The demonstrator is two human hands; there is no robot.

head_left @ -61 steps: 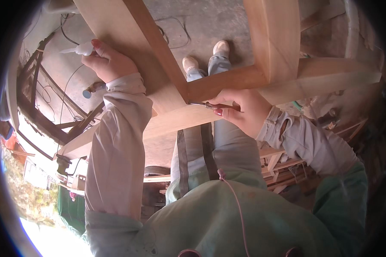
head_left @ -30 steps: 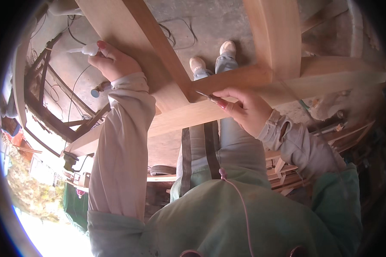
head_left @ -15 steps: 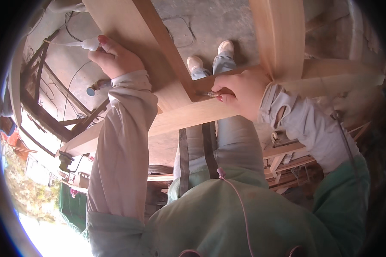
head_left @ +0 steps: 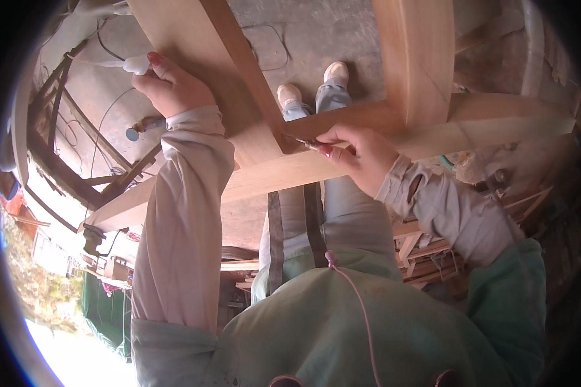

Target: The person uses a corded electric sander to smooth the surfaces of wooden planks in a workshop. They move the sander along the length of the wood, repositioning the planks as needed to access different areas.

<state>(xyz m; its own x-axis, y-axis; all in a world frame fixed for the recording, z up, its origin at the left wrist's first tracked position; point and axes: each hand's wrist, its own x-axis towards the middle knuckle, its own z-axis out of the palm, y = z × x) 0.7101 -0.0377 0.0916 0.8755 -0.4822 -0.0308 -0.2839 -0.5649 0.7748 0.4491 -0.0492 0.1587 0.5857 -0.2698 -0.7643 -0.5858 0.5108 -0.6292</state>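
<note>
My left hand (head_left: 179,91) is closed around a small white plastic bottle (head_left: 135,65) with a thin tapered nozzle pointing left; most of its body is hidden in the palm. My right hand (head_left: 366,158) pinches a slim, pointed metal tool (head_left: 310,144), its exact kind too small to make out. The tool's tip is at the inner corner where a wide wooden board (head_left: 203,61) meets a long wooden rail (head_left: 271,178). Farther right, a thick wooden post (head_left: 418,58) joins the same rail.
Dark curved wooden frame parts (head_left: 51,151) and cables stand at the left. A blue-ended cylinder (head_left: 133,134) is near my left forearm. Below the rail at right lies stacked timber (head_left: 426,253). My shoes (head_left: 336,72) show on the concrete floor beyond the rail.
My right hand has drawn back slightly right and down from the joint, showing more of the tool in its fingers. My left hand with the bottle stays nearly in place.
</note>
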